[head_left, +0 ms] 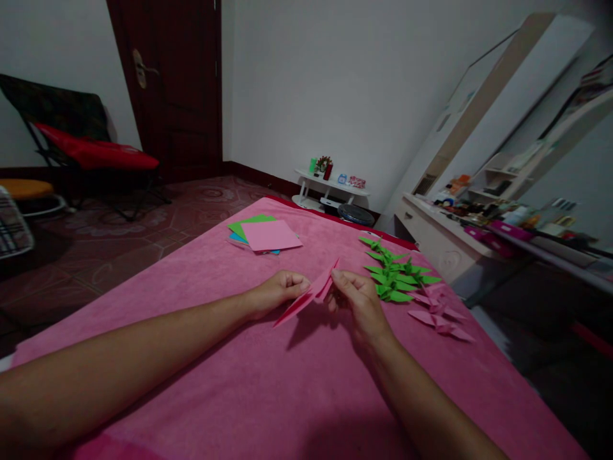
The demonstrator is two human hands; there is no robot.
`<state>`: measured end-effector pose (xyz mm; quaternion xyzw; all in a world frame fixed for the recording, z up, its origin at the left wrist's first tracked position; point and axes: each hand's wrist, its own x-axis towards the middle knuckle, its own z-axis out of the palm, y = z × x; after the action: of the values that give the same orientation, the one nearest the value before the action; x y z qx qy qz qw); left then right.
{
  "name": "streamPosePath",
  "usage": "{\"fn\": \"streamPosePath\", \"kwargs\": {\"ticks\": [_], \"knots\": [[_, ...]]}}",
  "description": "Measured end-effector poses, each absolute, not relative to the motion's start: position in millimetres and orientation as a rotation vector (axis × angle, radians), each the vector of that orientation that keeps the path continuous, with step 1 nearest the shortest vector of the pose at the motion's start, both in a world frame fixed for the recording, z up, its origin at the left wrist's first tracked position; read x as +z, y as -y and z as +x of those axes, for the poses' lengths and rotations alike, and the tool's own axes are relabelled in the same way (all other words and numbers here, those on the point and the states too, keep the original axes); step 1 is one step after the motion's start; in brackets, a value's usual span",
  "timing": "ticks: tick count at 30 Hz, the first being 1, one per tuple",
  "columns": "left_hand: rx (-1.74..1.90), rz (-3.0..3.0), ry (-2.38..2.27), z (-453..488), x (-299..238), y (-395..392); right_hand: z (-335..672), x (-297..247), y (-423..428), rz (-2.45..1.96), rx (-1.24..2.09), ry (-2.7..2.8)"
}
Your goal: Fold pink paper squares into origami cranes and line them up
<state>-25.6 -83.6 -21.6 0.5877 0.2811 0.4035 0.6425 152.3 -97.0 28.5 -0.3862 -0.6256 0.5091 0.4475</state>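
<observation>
A partly folded sheet of pink origami paper (306, 298) is held just above the pink cloth (230, 383), its long point slanting down toward me. My left hand (278, 292) pinches its left side between thumb and fingers. On the other side, my right hand (357, 300) grips the upper right part, thumb on top; some fingers are hidden behind the paper and the hand. Right of my right hand lie several folded green paper cranes (393, 275), with folded pink paper cranes (440, 313) beside them.
Square sheets of coloured paper (271, 235) are stacked beyond my left hand, pink on top. Past the cloth's far edge stands a low white shelf (330, 182). A cluttered dressing table (440, 223) is at right, a folding chair (96, 150) at left near a dark door (175, 89).
</observation>
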Motion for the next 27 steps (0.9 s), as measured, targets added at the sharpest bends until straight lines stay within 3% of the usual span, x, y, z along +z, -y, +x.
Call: {"fn": "streamPosePath", "kwargs": {"ticks": [27], "knots": [[1.163, 1.41, -0.906, -21.7, -25.9, 79.2, 148.5, 10.2, 88.4, -1.062, 1.251, 1.528]]}}
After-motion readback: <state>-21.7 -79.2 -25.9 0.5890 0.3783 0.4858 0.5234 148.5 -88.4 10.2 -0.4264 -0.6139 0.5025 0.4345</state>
